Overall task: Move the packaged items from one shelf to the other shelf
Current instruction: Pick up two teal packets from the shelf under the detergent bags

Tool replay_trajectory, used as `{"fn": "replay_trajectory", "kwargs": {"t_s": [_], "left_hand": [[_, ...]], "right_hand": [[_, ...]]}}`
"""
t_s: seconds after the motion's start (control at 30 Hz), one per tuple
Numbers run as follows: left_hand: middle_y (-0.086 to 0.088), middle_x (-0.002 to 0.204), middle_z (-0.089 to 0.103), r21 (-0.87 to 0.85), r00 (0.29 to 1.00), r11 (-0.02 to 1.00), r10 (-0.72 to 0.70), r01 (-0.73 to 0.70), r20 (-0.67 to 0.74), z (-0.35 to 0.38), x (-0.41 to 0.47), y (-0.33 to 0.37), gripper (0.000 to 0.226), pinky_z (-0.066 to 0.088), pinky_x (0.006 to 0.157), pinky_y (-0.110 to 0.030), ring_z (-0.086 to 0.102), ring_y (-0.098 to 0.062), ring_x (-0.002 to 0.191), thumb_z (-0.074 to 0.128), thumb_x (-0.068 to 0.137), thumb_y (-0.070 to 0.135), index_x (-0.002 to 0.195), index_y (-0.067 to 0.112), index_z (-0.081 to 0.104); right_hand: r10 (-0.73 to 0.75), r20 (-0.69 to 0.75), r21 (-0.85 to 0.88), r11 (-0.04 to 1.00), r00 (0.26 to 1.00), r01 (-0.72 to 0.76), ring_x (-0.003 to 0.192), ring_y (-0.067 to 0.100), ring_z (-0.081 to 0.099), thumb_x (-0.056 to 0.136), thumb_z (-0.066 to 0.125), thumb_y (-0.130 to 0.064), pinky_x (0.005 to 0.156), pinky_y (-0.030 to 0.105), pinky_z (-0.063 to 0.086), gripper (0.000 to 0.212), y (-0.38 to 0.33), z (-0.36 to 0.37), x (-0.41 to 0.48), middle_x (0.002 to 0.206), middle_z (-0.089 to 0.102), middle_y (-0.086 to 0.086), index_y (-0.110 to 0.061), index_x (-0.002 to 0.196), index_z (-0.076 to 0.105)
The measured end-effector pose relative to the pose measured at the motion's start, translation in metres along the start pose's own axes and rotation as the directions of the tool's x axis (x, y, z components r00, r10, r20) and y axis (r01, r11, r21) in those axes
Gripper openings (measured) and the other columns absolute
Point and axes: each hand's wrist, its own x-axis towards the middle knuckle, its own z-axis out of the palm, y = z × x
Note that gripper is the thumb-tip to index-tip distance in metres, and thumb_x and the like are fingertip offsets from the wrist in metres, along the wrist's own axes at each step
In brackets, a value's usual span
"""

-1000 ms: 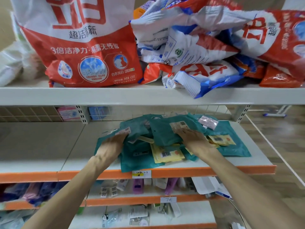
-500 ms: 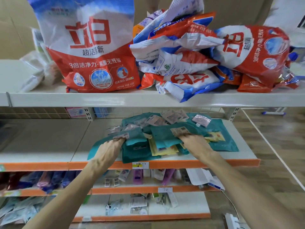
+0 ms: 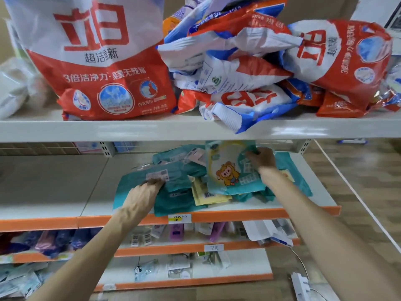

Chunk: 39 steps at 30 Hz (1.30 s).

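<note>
A heap of flat teal and yellow packets lies on the middle shelf, which has an orange front edge. My right hand grips a teal-and-white packet with a cartoon figure, tilted up on end above the heap. My left hand pinches the near edge of a teal packet with a barcode label at the heap's left side.
The top shelf carries big red-and-white detergent bags and a crumpled pile of bags. The middle shelf's left section is bare. Lower shelves hold small hanging packets. Wood floor lies at right.
My right hand has lifted the cartoon packet up off the heap and turned it upright. My left hand has closed on the labelled teal packet's edge. The camera has moved closer.
</note>
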Motion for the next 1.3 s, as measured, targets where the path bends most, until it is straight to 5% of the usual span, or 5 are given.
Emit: {"fn": "replay_trajectory", "kwargs": {"t_s": [0.4,0.63,0.73,1.0,1.3], "left_hand": [[-0.008,0.126,0.062,-0.035,0.996,0.998,0.052,-0.055,-0.072,0.029,0.008,0.001,0.069,0.058,0.073,-0.044,0.067,-0.032,0.100,0.083,0.069,0.016,0.131,0.018,0.055],[-0.009,0.105,0.070,-0.149,0.934,0.984,0.039,-0.098,-0.355,-0.017,0.037,0.015,0.064,0.056,0.060,-0.040,0.068,-0.032,0.087,0.027,0.099,0.060,0.113,0.013,0.067],[-0.010,0.098,0.068,-0.339,0.934,0.940,-0.098,-0.026,-0.345,-0.065,0.057,0.026,0.038,0.042,0.066,-0.033,0.065,-0.031,0.086,0.048,0.096,0.041,0.107,0.009,0.064],[0.006,0.095,0.066,-0.966,0.886,0.231,-0.464,0.121,0.000,-0.073,0.075,0.012,0.023,0.050,0.065,-0.014,0.062,-0.011,0.086,0.069,0.087,0.010,0.109,0.015,0.063],[-0.014,0.090,0.069,-0.858,0.729,0.040,-0.549,0.512,0.409,0.016,0.065,-0.028,0.018,0.056,0.067,-0.037,0.065,-0.026,0.074,0.077,0.081,0.015,0.091,0.005,0.066]], "right_hand": [[0.114,-0.055,-0.236,0.964,0.992,-0.124,0.075,0.024,0.068,0.089,0.068,-0.033,0.072,0.044,0.059,0.025,0.081,0.025,0.045,0.088,0.070,0.010,-0.009,0.096,0.062],[0.108,0.021,-0.263,0.960,0.994,-0.099,0.060,0.011,0.058,0.092,0.065,-0.030,0.051,0.025,0.043,0.020,0.071,0.012,0.037,0.073,0.061,0.000,-0.011,0.093,0.061],[0.120,0.041,-0.262,0.959,0.992,-0.105,0.059,0.011,0.058,0.093,0.065,-0.030,0.051,0.023,0.044,0.020,0.067,0.009,0.036,0.071,0.060,-0.001,-0.012,0.089,0.060],[0.106,0.038,-0.246,0.965,0.994,-0.094,0.075,0.022,0.070,0.092,0.066,-0.032,0.073,0.037,0.060,0.025,0.064,0.008,0.037,0.081,0.069,0.008,-0.007,0.092,0.064],[0.169,0.038,-0.049,0.985,0.985,-0.167,0.078,0.021,0.069,0.089,0.070,-0.032,0.071,0.035,0.059,0.022,0.071,0.010,0.036,0.086,0.069,0.008,-0.012,0.087,0.061]]}}
